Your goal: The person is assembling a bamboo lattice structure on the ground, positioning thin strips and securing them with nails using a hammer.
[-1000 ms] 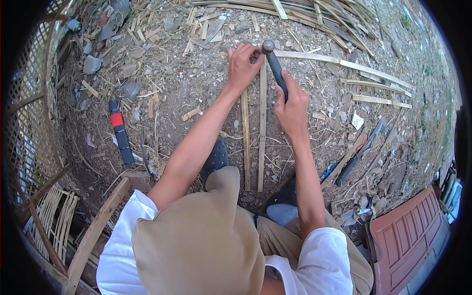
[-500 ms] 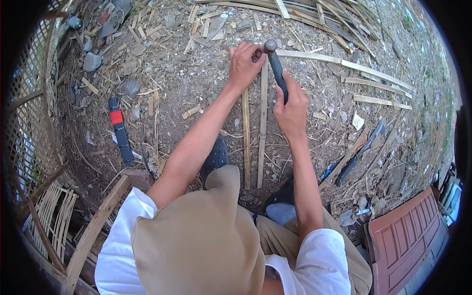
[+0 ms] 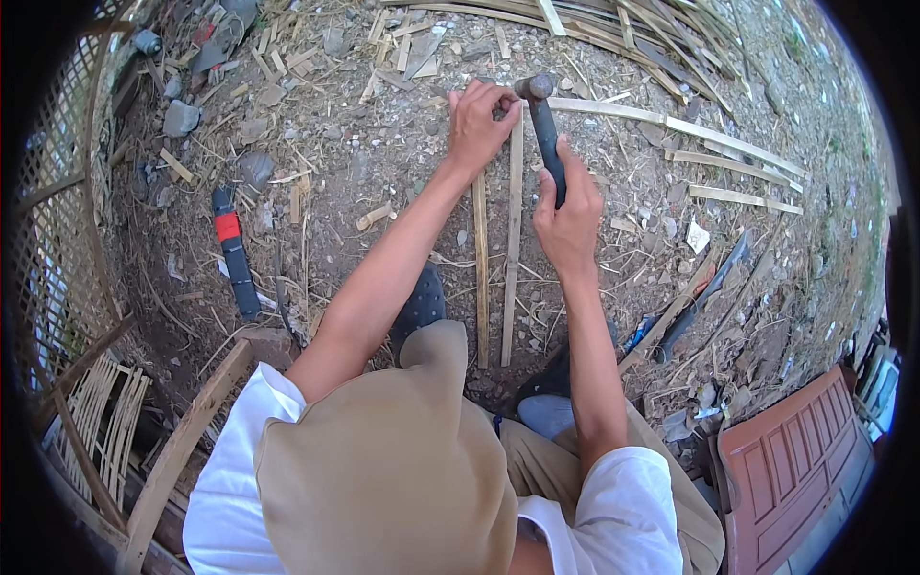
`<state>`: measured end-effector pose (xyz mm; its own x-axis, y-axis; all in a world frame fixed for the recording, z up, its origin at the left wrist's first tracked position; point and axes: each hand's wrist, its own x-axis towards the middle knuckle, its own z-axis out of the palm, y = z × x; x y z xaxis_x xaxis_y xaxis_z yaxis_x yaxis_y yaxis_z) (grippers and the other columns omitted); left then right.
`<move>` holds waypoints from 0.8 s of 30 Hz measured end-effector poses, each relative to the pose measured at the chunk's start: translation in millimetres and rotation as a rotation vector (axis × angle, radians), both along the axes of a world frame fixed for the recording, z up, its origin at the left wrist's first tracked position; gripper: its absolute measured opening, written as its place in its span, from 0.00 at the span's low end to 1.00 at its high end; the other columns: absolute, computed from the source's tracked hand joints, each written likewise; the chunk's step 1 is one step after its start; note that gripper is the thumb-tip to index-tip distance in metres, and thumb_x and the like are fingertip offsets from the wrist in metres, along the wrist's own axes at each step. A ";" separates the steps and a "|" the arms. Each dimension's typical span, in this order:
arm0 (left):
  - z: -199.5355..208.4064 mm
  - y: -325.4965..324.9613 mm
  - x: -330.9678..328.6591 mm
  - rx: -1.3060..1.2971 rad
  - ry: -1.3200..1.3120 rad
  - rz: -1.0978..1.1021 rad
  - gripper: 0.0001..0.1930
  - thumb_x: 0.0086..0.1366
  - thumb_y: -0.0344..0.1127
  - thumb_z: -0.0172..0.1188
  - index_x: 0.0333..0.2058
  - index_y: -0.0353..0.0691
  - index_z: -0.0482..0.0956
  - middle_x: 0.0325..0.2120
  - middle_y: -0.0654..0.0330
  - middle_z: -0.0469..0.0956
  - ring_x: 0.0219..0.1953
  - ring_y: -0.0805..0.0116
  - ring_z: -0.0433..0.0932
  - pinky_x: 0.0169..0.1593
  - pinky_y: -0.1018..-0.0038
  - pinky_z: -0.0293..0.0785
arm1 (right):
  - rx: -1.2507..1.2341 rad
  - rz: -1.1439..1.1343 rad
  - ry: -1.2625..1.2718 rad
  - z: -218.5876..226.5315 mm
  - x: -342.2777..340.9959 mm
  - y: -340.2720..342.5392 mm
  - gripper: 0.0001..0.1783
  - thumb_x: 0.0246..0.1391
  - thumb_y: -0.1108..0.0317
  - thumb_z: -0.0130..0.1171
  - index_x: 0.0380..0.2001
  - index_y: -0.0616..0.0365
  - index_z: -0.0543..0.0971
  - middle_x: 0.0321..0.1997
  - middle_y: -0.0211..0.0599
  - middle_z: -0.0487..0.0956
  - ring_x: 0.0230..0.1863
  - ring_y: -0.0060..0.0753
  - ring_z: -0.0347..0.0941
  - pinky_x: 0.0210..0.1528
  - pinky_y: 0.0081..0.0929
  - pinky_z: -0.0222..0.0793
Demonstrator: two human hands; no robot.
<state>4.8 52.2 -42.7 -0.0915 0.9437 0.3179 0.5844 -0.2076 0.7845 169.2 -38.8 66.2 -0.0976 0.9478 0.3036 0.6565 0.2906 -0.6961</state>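
Observation:
My right hand point(image 3: 571, 218) is wrapped round the dark handle of a hammer point(image 3: 543, 129). Its metal head hangs at the far end of a narrow wooden strip point(image 3: 514, 240) lying lengthwise before me. Beside the hammer head, my left hand point(image 3: 479, 125) is closed in a pinch at that strip's far end. Whatever lies between its fingertips is too small to make out. A second lengthwise strip point(image 3: 481, 278) runs alongside, its far end below my left wrist. Another pale strip point(image 3: 613, 110) reaches rightward from beside the hammer head.
Several loose strips point(image 3: 733, 196) lie at right, with a larger pile of strips point(image 3: 661, 48) far right. A black sheath with a red band point(image 3: 227, 228) lies at left. A wooden beam point(image 3: 192, 431) stands near left, a brown panel point(image 3: 791, 460) near right.
The hammer head has shifted slightly to the right and tilted, with my right hand moving a little along with it. My left hand holds nearly the same place.

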 end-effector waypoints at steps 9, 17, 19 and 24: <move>1.9 -2.0 0.6 -0.056 -0.012 -0.007 0.06 0.65 0.36 0.76 0.38 0.44 0.89 0.33 0.65 0.84 0.43 0.64 0.80 0.55 0.58 0.64 | -0.013 0.001 -0.009 2.8 -1.3 -0.8 0.28 0.67 0.80 0.63 0.70 0.70 0.77 0.46 0.63 0.84 0.42 0.66 0.84 0.46 0.53 0.79; 5.2 3.1 1.0 -0.008 0.018 -0.005 0.07 0.63 0.35 0.76 0.39 0.43 0.89 0.33 0.66 0.84 0.43 0.63 0.81 0.55 0.57 0.64 | -0.050 -0.007 -0.023 7.2 -4.5 2.2 0.29 0.67 0.81 0.62 0.70 0.69 0.76 0.45 0.64 0.83 0.41 0.67 0.84 0.44 0.54 0.78; 2.4 1.1 0.4 -0.017 0.018 0.006 0.07 0.64 0.35 0.75 0.39 0.44 0.90 0.33 0.66 0.84 0.43 0.63 0.81 0.55 0.57 0.64 | -0.182 -0.008 -0.041 3.2 -2.6 4.6 0.28 0.67 0.80 0.62 0.70 0.70 0.76 0.45 0.64 0.83 0.42 0.66 0.83 0.44 0.54 0.78; 4.9 6.4 1.1 0.011 0.015 -0.008 0.05 0.67 0.37 0.74 0.38 0.45 0.89 0.33 0.66 0.84 0.44 0.63 0.80 0.57 0.56 0.63 | 0.012 -0.076 -0.026 12.1 -4.4 6.5 0.25 0.68 0.77 0.63 0.67 0.69 0.77 0.47 0.65 0.85 0.42 0.66 0.87 0.45 0.52 0.80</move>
<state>5.9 58.6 -37.9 -0.0795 0.9407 0.3297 0.5943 -0.2208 0.7733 164.8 -32.3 78.3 -0.0333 0.9490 0.3136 0.6949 0.2475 -0.6752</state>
